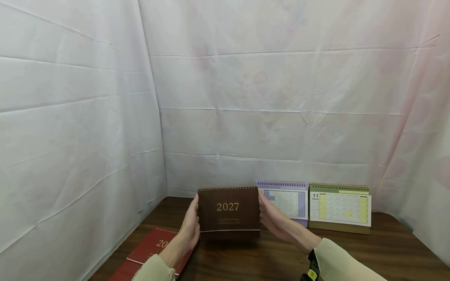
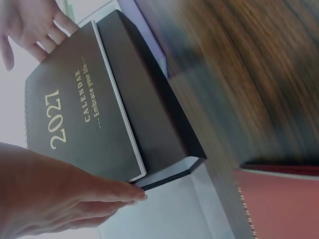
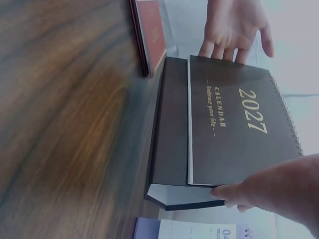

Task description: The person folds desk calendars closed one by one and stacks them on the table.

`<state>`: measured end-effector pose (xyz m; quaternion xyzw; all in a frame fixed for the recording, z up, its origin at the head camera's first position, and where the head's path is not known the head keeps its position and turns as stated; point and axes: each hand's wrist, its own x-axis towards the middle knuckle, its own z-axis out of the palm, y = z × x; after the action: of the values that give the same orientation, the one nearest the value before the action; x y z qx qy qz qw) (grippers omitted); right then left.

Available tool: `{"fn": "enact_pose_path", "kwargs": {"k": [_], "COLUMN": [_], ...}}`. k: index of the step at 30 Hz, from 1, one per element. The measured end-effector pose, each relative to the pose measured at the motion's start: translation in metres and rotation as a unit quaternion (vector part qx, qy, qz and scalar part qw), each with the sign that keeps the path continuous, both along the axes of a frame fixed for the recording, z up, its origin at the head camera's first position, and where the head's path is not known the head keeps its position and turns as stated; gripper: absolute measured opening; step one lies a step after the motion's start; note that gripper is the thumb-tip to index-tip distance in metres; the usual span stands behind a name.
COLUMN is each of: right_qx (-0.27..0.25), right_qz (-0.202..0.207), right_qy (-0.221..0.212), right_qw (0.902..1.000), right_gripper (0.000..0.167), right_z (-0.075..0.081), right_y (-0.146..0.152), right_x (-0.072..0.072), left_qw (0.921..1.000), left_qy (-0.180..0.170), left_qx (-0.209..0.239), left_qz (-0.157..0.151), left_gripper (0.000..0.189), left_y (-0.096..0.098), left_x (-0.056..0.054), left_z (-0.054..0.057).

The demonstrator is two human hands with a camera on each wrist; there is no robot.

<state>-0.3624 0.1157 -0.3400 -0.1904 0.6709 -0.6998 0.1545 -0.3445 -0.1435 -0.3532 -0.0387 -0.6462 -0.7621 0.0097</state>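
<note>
A dark brown desk calendar [image 1: 228, 212] printed "2027" stands between my two hands, spiral binding along its top and gold lettering facing me. My left hand [image 1: 190, 224] presses its left side with straight fingers. From the opposite side, my right hand [image 1: 275, 220] presses the other end, fingers also straight. Both wrist views show the fingers [image 2: 114, 191] lying along the end of the folded stand, the thumb spread apart from them. Dark shadow lies under the calendar, close over the wooden table [image 1: 239, 259].
Behind my right hand stand a purple calendar [image 1: 286, 203] and a green calendar [image 1: 340, 208] with a yellow-marked page. A red calendar [image 1: 151, 246] lies at the left, partly covered by my left arm. White cloth [image 1: 232, 132] hangs behind the table and along its left side.
</note>
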Motion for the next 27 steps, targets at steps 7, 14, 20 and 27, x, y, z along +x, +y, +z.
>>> {"fn": "enact_pose_path", "kwargs": {"k": [7, 14, 20, 27], "right_qx": [0.008, 0.033, 0.045, 0.063], "right_qz": [-0.012, -0.051, -0.072, -0.099], "right_qy": [-0.003, -0.012, -0.002, 0.012], "right_qw": [0.9999, 0.9981, 0.9964, 0.9931], "right_gripper": [0.089, 0.095, 0.091, 0.086], "right_z": [0.003, 0.004, 0.006, 0.009], "right_y": [0.012, 0.024, 0.033, 0.039], "right_x": [0.021, 0.037, 0.044, 0.043], "left_qw": [0.9999, 0.9995, 0.9987, 0.9991], "left_qy": [-0.001, 0.001, 0.006, 0.005], "left_qx": [-0.002, -0.006, -0.009, -0.026], "left_qz": [-0.016, -0.032, -0.049, -0.033], "left_gripper": [0.077, 0.074, 0.072, 0.071], "left_y": [0.011, 0.024, 0.033, 0.045], "left_x": [0.011, 0.019, 0.02, 0.02], "left_z": [0.006, 0.006, 0.007, 0.007]}}
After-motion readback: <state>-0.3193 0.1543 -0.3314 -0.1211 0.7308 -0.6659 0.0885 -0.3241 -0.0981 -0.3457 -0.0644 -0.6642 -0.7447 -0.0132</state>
